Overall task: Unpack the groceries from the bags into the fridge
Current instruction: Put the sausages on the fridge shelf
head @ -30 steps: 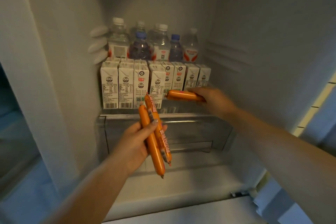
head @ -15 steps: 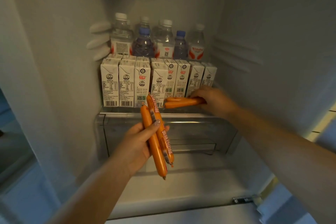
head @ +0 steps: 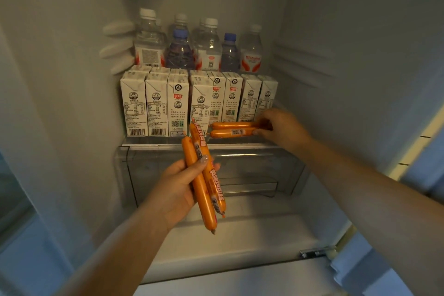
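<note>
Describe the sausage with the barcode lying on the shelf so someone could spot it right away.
Find the fridge shelf holding the row of white cartons. At its front right, two orange sausages lie side by side under the right hand. The sausage meant is the nearer one, with a white barcode facing up.

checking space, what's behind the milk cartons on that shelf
Water bottles stand behind the milk cartons; their lower parts, and anything further back, are hidden.

Your right hand (head: 280, 127) covers the 3 o'clock ends of the 2 shelf sausages (head: 231, 128), so you cannot tell its grip. The held sausages (head: 204, 180) hide a carton's (head: 200, 108) base. Rear bottles (head: 180, 24) show caps only. Carton print is too small to read.
</note>
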Demonstrator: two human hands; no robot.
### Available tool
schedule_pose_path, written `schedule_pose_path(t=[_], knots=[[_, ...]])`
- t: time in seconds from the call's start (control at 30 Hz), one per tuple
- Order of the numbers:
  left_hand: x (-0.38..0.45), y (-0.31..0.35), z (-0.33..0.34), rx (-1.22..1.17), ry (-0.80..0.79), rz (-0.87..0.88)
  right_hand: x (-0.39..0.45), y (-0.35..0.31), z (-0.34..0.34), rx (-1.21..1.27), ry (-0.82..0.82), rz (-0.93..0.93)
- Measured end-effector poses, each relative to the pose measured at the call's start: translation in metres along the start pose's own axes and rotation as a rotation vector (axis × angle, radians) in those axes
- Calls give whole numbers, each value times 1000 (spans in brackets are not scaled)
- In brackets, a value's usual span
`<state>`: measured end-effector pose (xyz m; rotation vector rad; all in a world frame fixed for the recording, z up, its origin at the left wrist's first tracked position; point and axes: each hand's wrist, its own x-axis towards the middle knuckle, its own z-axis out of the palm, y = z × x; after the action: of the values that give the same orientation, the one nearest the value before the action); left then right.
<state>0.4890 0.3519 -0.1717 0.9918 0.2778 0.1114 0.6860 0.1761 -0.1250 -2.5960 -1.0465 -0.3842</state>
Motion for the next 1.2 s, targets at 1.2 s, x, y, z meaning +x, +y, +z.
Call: schedule_pose_path(t=[1.2], knots=[[61, 93, 102, 1367, -200, 691, -32, -32, -76, 310, 586, -184]])
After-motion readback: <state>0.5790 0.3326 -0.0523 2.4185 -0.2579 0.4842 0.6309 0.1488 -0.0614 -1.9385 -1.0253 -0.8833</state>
